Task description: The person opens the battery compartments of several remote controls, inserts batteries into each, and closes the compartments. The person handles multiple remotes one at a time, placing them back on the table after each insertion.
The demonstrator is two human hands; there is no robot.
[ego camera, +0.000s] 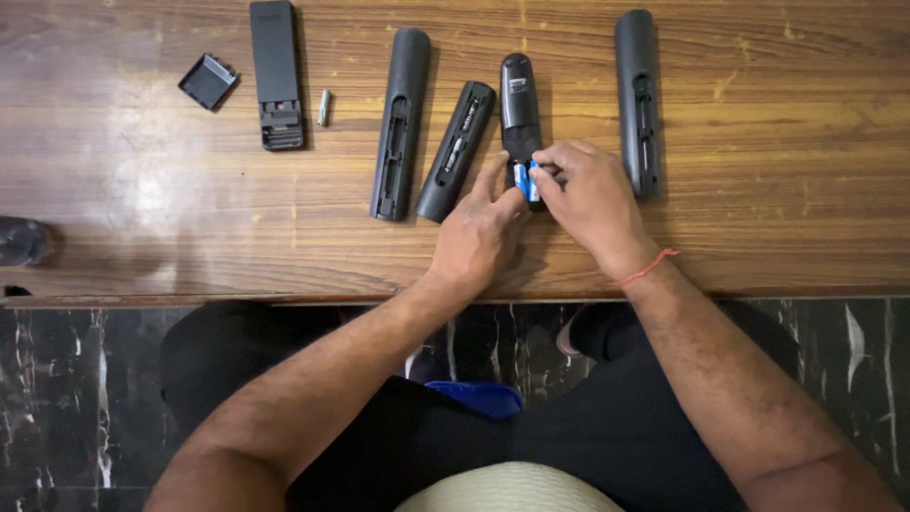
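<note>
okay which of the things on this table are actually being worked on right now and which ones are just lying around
In use:
left hand
right hand
middle remote, back open
blue batteries in its compartment

Lying about:
flat remote
loose cover
single battery
two open remotes on the left
far-right remote
dark object at the table's left edge

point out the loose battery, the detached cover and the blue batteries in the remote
loose battery [323, 107], head view, mid-body
detached cover [208, 82], head view, centre
blue batteries [527, 180], head view, exposed blue casing
</note>
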